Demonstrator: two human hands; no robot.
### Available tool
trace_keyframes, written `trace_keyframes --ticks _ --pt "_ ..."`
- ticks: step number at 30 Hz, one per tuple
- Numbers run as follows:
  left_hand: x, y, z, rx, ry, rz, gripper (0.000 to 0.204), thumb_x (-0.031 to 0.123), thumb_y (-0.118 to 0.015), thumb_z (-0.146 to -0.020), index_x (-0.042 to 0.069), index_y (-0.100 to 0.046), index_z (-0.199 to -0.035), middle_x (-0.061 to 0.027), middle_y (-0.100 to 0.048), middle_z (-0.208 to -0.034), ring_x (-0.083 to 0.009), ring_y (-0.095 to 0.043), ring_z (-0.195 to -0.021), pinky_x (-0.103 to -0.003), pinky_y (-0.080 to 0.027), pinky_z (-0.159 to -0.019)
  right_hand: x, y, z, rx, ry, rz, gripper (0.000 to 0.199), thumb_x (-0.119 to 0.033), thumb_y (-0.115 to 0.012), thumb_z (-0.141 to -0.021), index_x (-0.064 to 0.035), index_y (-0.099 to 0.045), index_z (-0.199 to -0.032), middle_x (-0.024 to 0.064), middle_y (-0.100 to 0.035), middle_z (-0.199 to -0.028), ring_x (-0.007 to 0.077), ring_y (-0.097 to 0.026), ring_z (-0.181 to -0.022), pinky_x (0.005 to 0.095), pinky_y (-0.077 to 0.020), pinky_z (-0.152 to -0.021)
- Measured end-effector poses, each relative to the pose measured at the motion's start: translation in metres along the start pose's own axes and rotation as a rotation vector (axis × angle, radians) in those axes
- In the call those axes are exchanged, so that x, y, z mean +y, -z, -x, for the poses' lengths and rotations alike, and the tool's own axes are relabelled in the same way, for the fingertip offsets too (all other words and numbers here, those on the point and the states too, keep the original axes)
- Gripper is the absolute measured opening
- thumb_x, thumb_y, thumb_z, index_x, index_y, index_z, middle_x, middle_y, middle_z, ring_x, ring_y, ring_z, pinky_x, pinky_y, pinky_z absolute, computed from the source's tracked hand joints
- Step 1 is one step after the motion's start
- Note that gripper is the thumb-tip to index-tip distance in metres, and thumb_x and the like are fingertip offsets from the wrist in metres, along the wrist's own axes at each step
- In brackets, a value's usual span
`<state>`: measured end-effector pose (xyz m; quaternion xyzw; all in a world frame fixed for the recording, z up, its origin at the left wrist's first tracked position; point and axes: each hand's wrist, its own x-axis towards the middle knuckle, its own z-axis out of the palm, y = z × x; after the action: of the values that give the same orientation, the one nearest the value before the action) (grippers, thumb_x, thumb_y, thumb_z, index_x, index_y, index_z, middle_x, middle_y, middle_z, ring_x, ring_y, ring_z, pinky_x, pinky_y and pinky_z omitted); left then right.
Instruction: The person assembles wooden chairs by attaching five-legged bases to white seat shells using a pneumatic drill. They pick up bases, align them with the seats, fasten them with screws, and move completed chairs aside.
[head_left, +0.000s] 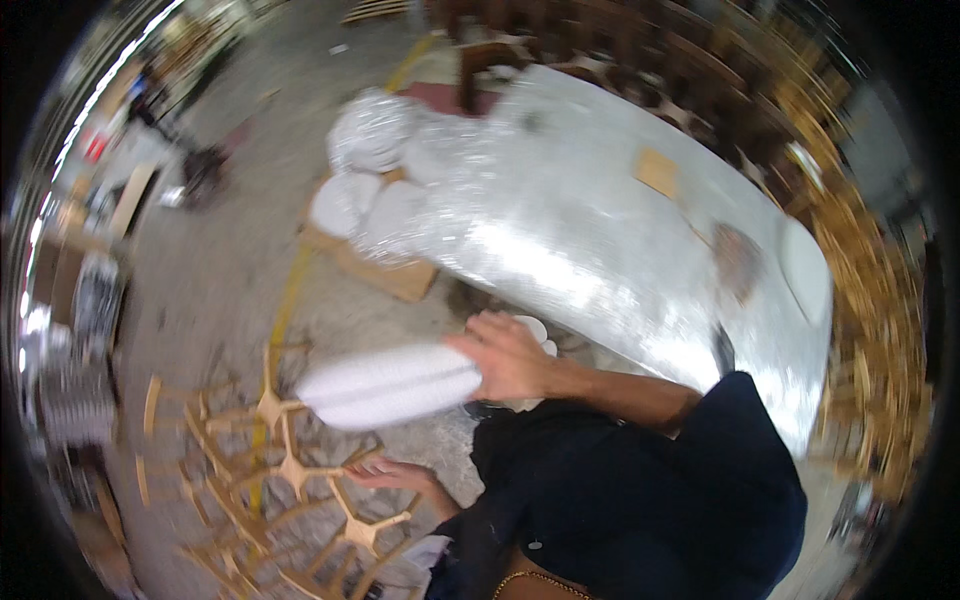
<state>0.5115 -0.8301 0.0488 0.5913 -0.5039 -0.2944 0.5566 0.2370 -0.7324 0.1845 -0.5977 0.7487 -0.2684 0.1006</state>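
My right hand (510,355) is shut on a stack of white padded sheets (390,385), held flat and pointing left above the concrete floor. Lower down, my left hand (385,472) reaches out with its fingers spread, holding nothing, just over a wooden lattice frame (300,470) that lies on the floor. Several such light wooden frames are piled there. My dark blue sleeve and shirt fill the lower right. The whole picture is blurred by motion.
A long table wrapped in shiny plastic film (600,230) runs from centre to right. White round pads in plastic (365,135) rest on a cardboard box (400,275) at its left end. Stacked wooden chairs (880,350) line the right side. A yellow floor line (290,290) passes the box.
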Motion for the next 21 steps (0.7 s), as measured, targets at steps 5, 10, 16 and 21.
trace_keyframes --ticks 5,10,16,21 --pt "0.036 -0.141 0.058 -1.021 1.106 0.408 0.09 0.072 -0.041 -0.105 0.009 -0.026 -0.167 -0.0173 -0.037 -0.166 -0.0361 -0.039 -0.151 -0.048 -0.034 -0.123 0.039 0.146 0.156 0.693 -0.696 -0.634 0.074 -0.026 -0.097 -0.071 -0.003 -0.063 -0.133 0.0154 -0.07 -0.123 0.0256 -0.07 -0.112 0.0398 -0.0565 -0.099" --pt "0.131 -0.25 0.186 -1.408 0.696 0.615 0.086 0.069 -0.04 -0.107 0.006 -0.032 -0.165 -0.0162 -0.038 -0.167 -0.0336 -0.043 -0.149 -0.047 -0.041 -0.12 0.088 0.143 0.309 1.231 -0.922 -1.016 0.087 -0.025 -0.095 -0.077 0.0042 -0.048 -0.144 0.02 -0.066 -0.129 0.0296 -0.067 -0.115 0.0417 -0.0565 -0.1" --pt "0.195 -0.296 0.224 -1.57 0.624 0.38 0.087 0.069 -0.041 -0.107 0.003 -0.035 -0.163 -0.0174 -0.045 -0.162 -0.035 -0.048 -0.145 -0.046 -0.042 -0.119 0.136 0.108 0.365 1.476 -0.894 -1.223 0.09 -0.028 -0.094 -0.081 0.0043 -0.045 -0.149 0.0197 -0.062 -0.134 0.0293 -0.062 -0.123 0.0427 -0.0537 -0.105" --pt "0.155 -0.319 0.246 -1.725 0.785 0.236 0.088 0.068 -0.047 -0.105 0.001 -0.037 -0.161 -0.0193 -0.048 -0.159 -0.0342 -0.051 -0.142 -0.045 -0.043 -0.118 0.202 0.024 0.373 1.377 -1.11 -1.213 0.089 -0.028 -0.089 -0.087 0.0063 -0.04 -0.154 0.0208 -0.062 -0.138 0.0263 -0.063 -0.123 0.0395 -0.0531 -0.105"
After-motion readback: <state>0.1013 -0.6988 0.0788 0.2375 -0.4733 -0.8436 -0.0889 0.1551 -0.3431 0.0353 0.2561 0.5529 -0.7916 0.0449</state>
